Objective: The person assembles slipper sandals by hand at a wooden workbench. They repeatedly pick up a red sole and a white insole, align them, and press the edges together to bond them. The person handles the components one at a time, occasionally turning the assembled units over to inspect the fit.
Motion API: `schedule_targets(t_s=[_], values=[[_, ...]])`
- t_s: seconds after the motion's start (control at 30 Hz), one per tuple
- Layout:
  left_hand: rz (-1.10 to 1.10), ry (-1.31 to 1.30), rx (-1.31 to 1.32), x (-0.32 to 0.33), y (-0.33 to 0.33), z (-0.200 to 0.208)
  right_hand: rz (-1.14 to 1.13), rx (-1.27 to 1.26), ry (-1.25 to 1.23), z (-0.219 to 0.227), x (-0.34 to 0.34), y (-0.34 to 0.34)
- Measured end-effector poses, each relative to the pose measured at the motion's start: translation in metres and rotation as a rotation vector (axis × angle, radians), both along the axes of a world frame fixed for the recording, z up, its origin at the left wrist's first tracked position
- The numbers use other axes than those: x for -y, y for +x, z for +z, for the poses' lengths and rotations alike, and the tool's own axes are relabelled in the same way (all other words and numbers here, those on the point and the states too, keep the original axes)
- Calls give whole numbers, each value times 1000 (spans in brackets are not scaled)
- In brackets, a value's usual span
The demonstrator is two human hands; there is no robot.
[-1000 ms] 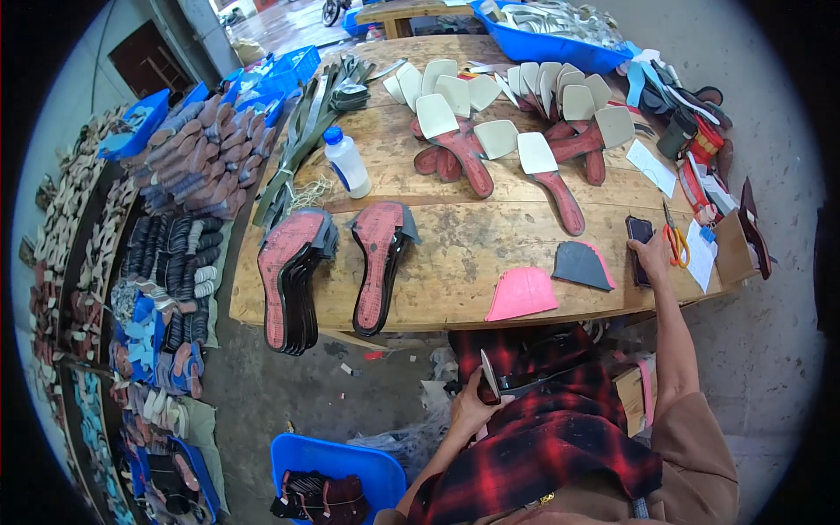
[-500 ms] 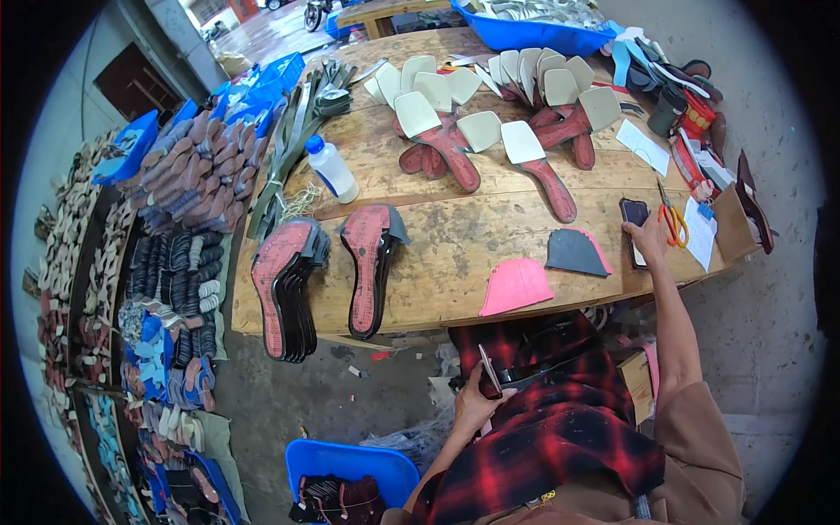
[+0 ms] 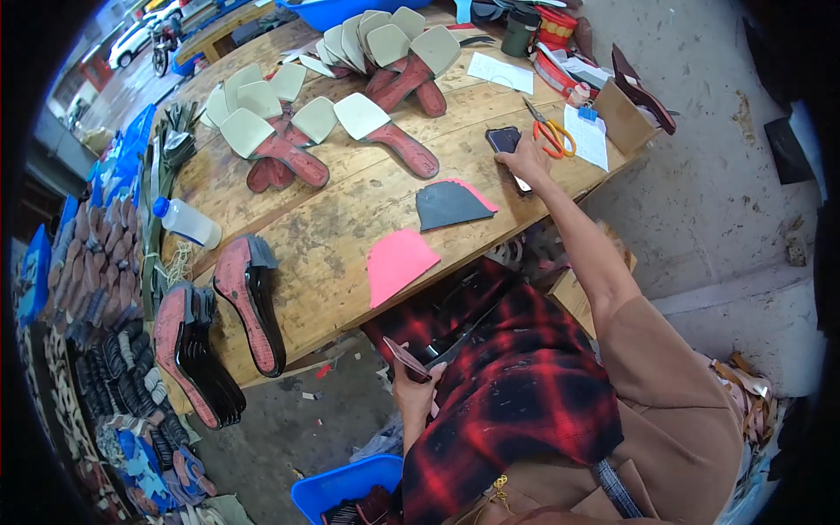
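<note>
My right hand (image 3: 526,164) grips a dark smartphone (image 3: 502,140) at the right of the wooden table, its fingers closed over the phone's near side. Just right of that hand lie orange-handled scissors (image 3: 557,140). Low over my lap, my left hand (image 3: 415,394) is closed around a thin flat slab (image 3: 408,360) with a reddish-brown face and a dark rim; its exact kind is unclear. On the table between the hands lie a pink curved piece (image 3: 400,262) and a dark grey curved piece (image 3: 452,206) with a pink edge.
Stacked shoe soles (image 3: 188,363) overhang the table's (image 3: 324,232) near left edge, beside another stack (image 3: 248,293). Cream-ended red insoles (image 3: 398,147) lie farther back. A white bottle (image 3: 188,222) with a blue cap stands left. Below is a blue bin (image 3: 328,488).
The head view has swung right, so the table appears shifted left and tilted. My right hand remains at the phone beside the scissors. My left hand still holds the slab, now showing more face.
</note>
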State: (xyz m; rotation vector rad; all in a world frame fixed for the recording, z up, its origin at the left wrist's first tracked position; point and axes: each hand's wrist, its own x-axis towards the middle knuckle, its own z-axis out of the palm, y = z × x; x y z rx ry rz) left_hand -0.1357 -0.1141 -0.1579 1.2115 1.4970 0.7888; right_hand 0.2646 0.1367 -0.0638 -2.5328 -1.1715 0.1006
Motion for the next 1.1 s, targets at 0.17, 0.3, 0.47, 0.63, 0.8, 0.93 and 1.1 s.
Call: schedule_targets(t_s=[0.17,0.3,0.47,0.63,0.8,0.93,1.1], values=[[-8,-48,-4,-3,0,10,10,-28,-10,6,1,-4],[8,-167,76,-8,4,39,30,19,-22,0,-1,1],[15,19,13,1,0,-9,169,-29,-216,14,-10,14],[12,-70,-5,0,-1,-5,205,19,-241,11,-17,21],[9,70,7,1,-2,-11,202,17,-249,8,-18,21],[-8,116,-15,-1,-2,-11,225,8,-295,7,-21,27],[5,55,2,2,-4,-14,225,7,-312,8,-26,29]])
